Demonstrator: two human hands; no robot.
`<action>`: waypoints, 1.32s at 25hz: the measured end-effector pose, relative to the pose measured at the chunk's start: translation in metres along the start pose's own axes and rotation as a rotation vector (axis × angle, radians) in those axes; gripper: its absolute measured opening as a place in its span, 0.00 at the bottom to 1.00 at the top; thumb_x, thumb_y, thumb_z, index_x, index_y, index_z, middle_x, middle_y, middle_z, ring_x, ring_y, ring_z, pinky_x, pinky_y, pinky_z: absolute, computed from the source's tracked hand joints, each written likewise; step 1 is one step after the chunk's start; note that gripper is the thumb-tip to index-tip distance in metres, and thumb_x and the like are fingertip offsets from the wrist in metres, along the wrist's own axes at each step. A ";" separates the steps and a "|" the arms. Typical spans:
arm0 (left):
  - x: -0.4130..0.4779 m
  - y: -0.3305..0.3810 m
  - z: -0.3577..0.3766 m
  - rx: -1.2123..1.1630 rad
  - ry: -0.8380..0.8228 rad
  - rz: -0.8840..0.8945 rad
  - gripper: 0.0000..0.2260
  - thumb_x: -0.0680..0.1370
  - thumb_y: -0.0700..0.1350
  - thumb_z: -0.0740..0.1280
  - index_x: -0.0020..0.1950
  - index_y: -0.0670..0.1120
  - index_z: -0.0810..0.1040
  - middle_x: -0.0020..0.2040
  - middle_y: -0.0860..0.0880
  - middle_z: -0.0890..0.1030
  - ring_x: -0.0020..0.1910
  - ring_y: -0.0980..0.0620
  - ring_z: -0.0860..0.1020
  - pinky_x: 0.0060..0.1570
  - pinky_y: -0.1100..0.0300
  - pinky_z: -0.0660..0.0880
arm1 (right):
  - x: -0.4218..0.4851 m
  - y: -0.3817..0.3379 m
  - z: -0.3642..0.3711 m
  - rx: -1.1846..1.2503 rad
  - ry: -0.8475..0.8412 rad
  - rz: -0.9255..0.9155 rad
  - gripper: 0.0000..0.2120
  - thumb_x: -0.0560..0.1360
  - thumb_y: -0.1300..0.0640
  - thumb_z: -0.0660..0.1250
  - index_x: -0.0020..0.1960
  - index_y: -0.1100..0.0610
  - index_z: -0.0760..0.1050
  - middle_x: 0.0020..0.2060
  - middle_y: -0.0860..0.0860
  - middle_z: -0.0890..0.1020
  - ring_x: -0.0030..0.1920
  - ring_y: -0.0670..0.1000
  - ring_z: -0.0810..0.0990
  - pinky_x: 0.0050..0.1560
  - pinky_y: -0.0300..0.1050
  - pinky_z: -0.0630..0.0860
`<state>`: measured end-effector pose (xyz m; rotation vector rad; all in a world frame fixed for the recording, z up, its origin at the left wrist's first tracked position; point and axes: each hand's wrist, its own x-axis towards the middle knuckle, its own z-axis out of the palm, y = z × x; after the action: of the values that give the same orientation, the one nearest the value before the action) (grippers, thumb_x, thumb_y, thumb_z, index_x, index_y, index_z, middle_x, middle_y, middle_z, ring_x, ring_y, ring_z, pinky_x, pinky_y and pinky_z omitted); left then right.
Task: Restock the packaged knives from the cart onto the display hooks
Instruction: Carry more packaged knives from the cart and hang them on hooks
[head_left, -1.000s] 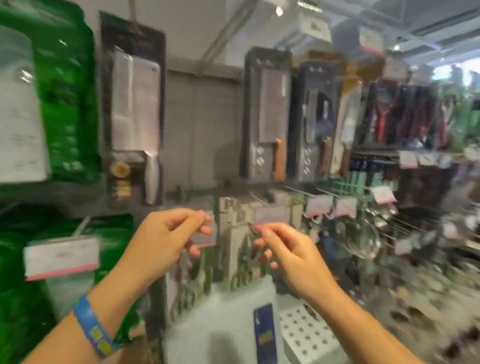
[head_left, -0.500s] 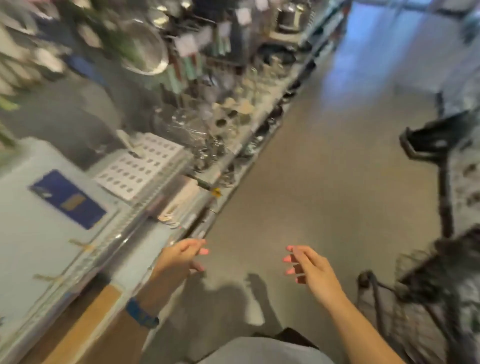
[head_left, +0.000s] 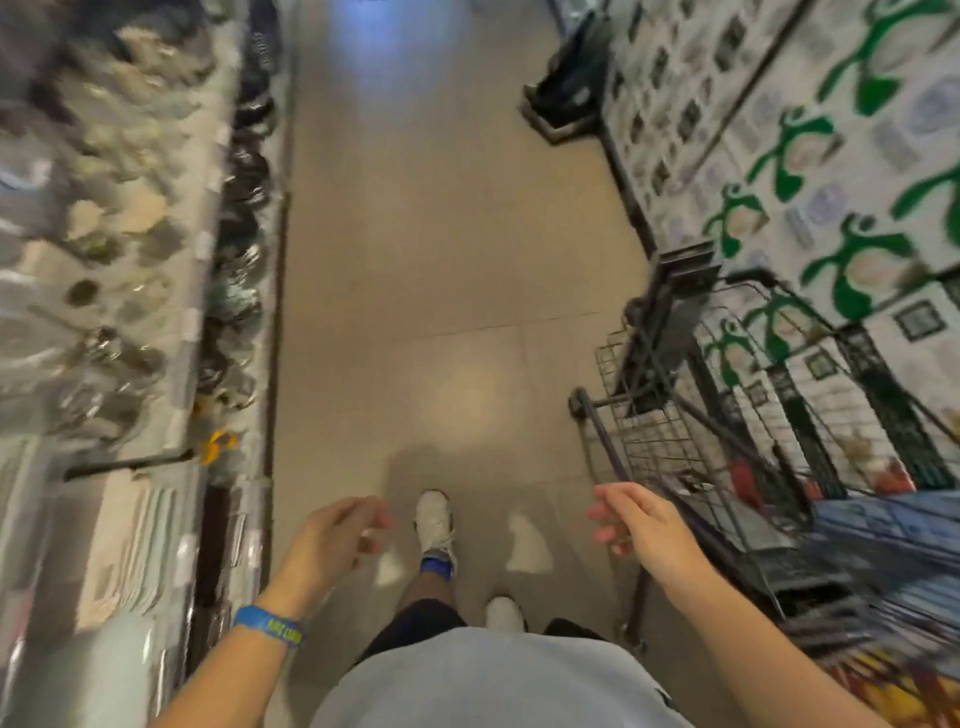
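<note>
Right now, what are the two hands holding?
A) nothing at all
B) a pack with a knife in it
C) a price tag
A: the left hand and the right hand both hang over the floor with loose fingers and nothing in them.

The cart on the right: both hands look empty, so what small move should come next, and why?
Probably reach the right hand into the wire cart for a package. Both hands hold nothing: the left hand hangs open over the floor, and the right one is beside the cart's rim. What lies inside it is too blurred to name.
</note>
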<state>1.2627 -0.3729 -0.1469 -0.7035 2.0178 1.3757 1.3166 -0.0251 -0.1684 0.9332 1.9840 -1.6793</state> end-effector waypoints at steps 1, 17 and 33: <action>0.014 0.010 0.008 0.037 -0.042 0.005 0.11 0.83 0.45 0.61 0.53 0.44 0.82 0.48 0.45 0.86 0.35 0.50 0.80 0.31 0.62 0.68 | 0.004 0.000 -0.001 0.032 0.029 0.006 0.12 0.84 0.53 0.63 0.49 0.47 0.84 0.44 0.52 0.87 0.37 0.51 0.84 0.33 0.41 0.75; 0.129 0.224 0.243 0.710 -0.720 0.307 0.12 0.83 0.49 0.60 0.53 0.49 0.82 0.47 0.51 0.87 0.37 0.52 0.82 0.35 0.59 0.72 | -0.011 0.002 -0.059 0.601 0.693 0.166 0.10 0.84 0.54 0.63 0.50 0.53 0.83 0.40 0.50 0.87 0.33 0.45 0.83 0.31 0.33 0.74; 0.086 0.222 0.413 1.117 -0.817 0.375 0.08 0.82 0.51 0.63 0.50 0.52 0.81 0.45 0.51 0.85 0.30 0.56 0.81 0.25 0.68 0.70 | 0.055 0.102 -0.232 -0.483 0.549 0.726 0.09 0.82 0.57 0.64 0.59 0.57 0.79 0.54 0.56 0.82 0.61 0.59 0.74 0.55 0.53 0.77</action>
<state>1.1186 0.0796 -0.1897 0.6526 1.8230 0.3583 1.3783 0.2191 -0.2277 1.7495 1.8562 -0.5518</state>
